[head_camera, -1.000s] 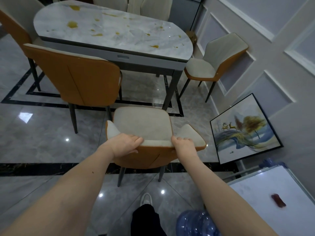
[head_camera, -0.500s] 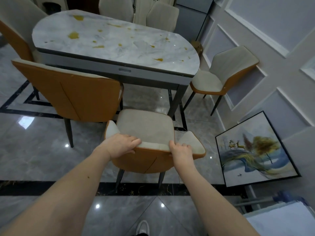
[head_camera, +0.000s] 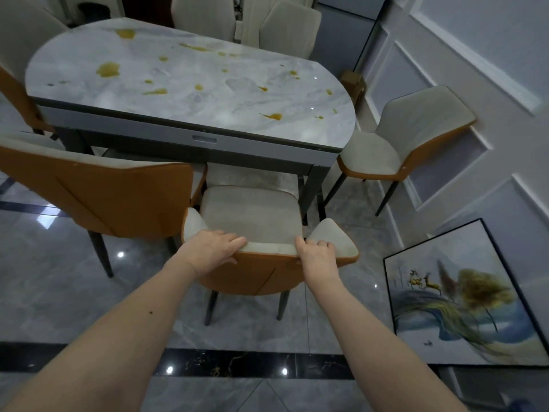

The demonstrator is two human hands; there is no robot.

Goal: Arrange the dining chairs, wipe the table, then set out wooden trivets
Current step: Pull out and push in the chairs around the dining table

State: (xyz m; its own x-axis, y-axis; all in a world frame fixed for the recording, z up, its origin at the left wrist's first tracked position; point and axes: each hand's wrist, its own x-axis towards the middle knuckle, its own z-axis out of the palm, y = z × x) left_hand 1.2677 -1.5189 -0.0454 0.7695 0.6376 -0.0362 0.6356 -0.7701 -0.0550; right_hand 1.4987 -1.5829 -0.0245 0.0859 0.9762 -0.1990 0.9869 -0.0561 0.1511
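The chair (head_camera: 252, 221) in hand stands at the near long edge of the bench (head_camera: 190, 84), toward its right-hand corner, its seat front just beginning to pass under the edge and its orange back toward the person. The left hand (head_camera: 212, 252) and right hand (head_camera: 316, 254) each make a grip on the top rim of the backrest, fingers (head_camera: 234, 242) curled over the pale inner padding, thumbs behind on the orange shell, both pressed closed on the rim.

The task appears to be in its first stage. The neighbouring chair (head_camera: 104, 191) to the left sits along the same near edge, and the end chair (head_camera: 410, 144) at the right end stands angled and clear of the bench, so it probably needs tucking in too. Yellow-brown spills (head_camera: 108, 69) are scattered over the marble top, so wiping has not begun, and no trivets or cloth are in sight.

The far-side chairs (head_camera: 288, 28) show only their backs, and another at the left edge is cut off. Whether the held chair's legs are all on the floor cannot be told. A framed painting (head_camera: 463, 295) leans against the wall at the right.
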